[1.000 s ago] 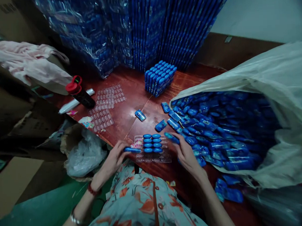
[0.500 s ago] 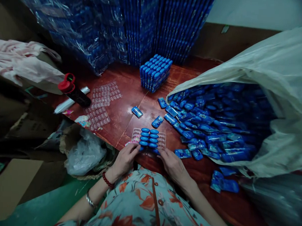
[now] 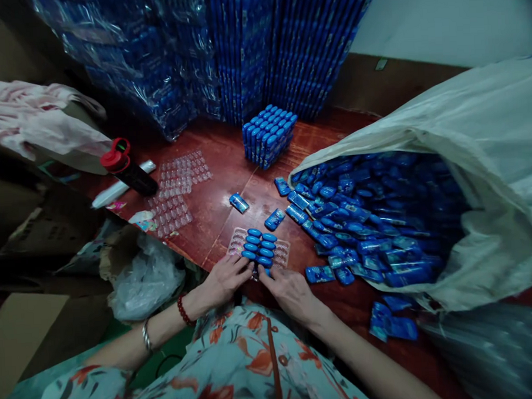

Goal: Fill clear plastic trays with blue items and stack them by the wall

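A clear blister tray [image 3: 237, 239] with rows of hollows lies before me, its middle filled by two columns of glossy blue oval-ended packs [image 3: 252, 239]. My left hand [image 3: 225, 279] reaches over the tray's near left corner, fingers stretched and apart, the tips touching the nearest packs. At the near right, my right hand [image 3: 291, 288] has its fingertips around the end of a blue pack [image 3: 267, 272], mostly hidden by the fingers. Beyond the tray lie two loose blue packs, one nearer [image 3: 274, 219] and one farther [image 3: 238, 203].
An open white sack [image 3: 426, 139] spills many blue packs [image 3: 372, 218] on the right. A block of stacked packs [image 3: 269, 134] stands behind. Empty clear trays [image 3: 185, 172] and a red-lidded black bottle [image 3: 132, 173] are at left. Tall wrapped blue stacks [image 3: 246, 53] line the back.
My hands have come closer together at the tray's near edge. The right fingers have shifted left, toward the middle. The camera view has moved slightly.
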Motion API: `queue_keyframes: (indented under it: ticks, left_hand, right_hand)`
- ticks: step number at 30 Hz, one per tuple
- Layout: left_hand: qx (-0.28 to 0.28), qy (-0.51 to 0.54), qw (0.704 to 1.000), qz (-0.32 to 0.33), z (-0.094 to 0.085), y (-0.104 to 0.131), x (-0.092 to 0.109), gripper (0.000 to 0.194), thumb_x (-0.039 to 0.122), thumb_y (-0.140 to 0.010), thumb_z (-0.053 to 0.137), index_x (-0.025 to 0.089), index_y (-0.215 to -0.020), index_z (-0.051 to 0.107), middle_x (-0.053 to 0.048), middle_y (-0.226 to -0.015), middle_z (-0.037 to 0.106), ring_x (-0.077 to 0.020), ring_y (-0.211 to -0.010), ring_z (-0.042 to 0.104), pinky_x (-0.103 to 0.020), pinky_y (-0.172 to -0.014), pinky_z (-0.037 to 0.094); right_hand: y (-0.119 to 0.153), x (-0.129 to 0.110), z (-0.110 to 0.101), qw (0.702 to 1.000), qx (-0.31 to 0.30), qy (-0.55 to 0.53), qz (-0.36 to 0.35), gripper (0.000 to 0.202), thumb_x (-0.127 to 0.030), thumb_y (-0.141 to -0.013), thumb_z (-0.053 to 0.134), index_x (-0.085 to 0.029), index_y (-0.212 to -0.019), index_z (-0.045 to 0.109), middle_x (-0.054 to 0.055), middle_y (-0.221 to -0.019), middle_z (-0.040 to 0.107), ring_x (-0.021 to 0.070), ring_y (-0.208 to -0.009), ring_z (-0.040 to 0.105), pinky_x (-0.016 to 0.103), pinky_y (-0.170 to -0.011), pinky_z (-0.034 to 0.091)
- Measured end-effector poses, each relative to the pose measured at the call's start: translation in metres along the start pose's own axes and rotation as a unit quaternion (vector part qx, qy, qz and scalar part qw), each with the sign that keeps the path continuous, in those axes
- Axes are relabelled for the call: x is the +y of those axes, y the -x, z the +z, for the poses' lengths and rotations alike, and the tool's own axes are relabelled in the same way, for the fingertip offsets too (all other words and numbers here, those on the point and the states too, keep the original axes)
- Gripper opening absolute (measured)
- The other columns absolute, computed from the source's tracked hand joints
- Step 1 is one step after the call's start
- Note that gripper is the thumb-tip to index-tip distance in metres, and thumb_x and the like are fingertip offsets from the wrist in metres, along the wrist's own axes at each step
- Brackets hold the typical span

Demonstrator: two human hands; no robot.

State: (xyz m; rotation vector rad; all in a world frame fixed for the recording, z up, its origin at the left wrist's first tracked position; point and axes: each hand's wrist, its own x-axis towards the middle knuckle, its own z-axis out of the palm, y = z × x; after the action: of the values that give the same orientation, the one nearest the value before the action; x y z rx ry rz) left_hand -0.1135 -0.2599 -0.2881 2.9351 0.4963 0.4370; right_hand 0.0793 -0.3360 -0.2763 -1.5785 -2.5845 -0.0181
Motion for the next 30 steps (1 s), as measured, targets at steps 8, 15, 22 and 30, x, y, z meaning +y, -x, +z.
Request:
queue_keyframes:
  ticks: [8, 15, 22, 30]
  left_hand:
    - [0.224, 0.176, 0.941, -0.185, 0.007, -0.026, -0.046, 0.021, 0.025, -0.093, 0.041, 0.018, -0.100, 0.060, -0.006, -0.091, 0.055, -0.0156, -0.085, 0.055, -0.028, -0.074, 0.046]
    - [0.054, 0.145, 0.902, -0.403, 0.018, -0.102, -0.132, 0.036, 0.041, -0.076, 0.066, 0.012, -0.095, 0.056, -0.008, -0.095, 0.050, -0.0210, -0.089, 0.053, -0.033, -0.081, 0.043]
    - [0.066, 0.163, 0.935, -0.309, -0.010, -0.037, -0.110, 0.018, 0.031, -0.087, 0.050, 0.014, -0.092, 0.052, -0.004, -0.087, 0.054, -0.0156, -0.080, 0.051, -0.029, -0.078, 0.043]
    - [0.076, 0.182, 0.905, -0.376, -0.058, 0.060, -0.030, 0.025, 0.037, -0.087, 0.052, 0.017, -0.103, 0.055, -0.004, -0.092, 0.061, -0.0162, -0.080, 0.057, -0.028, -0.073, 0.047]
  right_hand:
    - [0.013, 0.023, 0.027, 0.974, 0.196, -0.111, 0.024, 0.040, -0.010, -0.090, 0.040, -0.021, -0.126, 0.054, 0.000, -0.067, 0.061, 0.0115, -0.057, 0.054, 0.023, -0.058, 0.042]
    - [-0.058, 0.098, 0.020, 0.993, 0.005, -0.012, 0.120, 0.044, -0.007, -0.086, 0.040, -0.023, -0.126, 0.051, 0.011, -0.123, 0.055, 0.0234, -0.103, 0.053, 0.034, -0.079, 0.044]
    - [-0.009, 0.088, 0.019, 0.958, 0.143, -0.190, 0.159, 0.029, -0.021, -0.090, 0.045, -0.016, -0.118, 0.048, 0.012, -0.107, 0.061, 0.0210, -0.095, 0.059, 0.033, -0.077, 0.049]
    - [0.049, -0.013, 0.033, 0.875, 0.276, -0.381, 0.117, 0.026, -0.014, -0.087, 0.051, -0.021, -0.112, 0.051, 0.006, -0.096, 0.064, 0.0157, -0.090, 0.063, 0.028, -0.075, 0.053]
